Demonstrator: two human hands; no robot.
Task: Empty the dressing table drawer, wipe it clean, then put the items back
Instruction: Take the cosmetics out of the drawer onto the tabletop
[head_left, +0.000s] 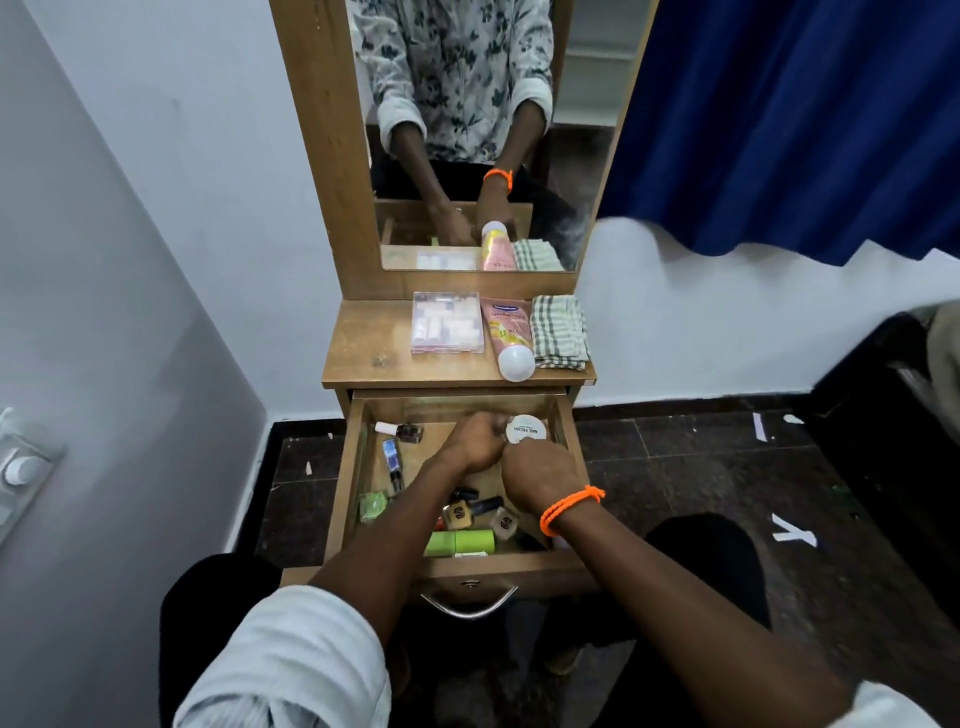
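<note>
1. Both of your hands are down inside the open drawer (347, 483). Your right hand (540, 475), with an orange cord bracelet (570, 508) at the wrist, has its fingers curled round the near edge of a round white nail polish tub (527, 430) at the far right of the drawer. Your left hand (475, 441) is curled just to the left of that tub; whether it grips anything you cannot tell from here.
2. Nearest you, the drawer front carries a curved metal handle (470, 607).
3. Along the near end of the drawer lie a green tube (460, 543), two squat beige bottles (460, 514) and a dark bottle (488, 503), all close together beneath your forearms.
4. At the near left sits a small green square bottle (372, 506); farther along the left side lies a blue stick (392, 457), and at the far left a dark nail polish bottle with a white cap (400, 430).
5. Beyond the drawer, the table top (363, 353) holds a clear plastic box (447, 322), a pink tube with a white cap (511, 338) just to its right, and a folded checked cloth (560, 332) at the right edge.
6. Farthest, the mirror (467, 130) stands upright in its wooden frame, with a blue curtain (805, 119) to the right.
</note>
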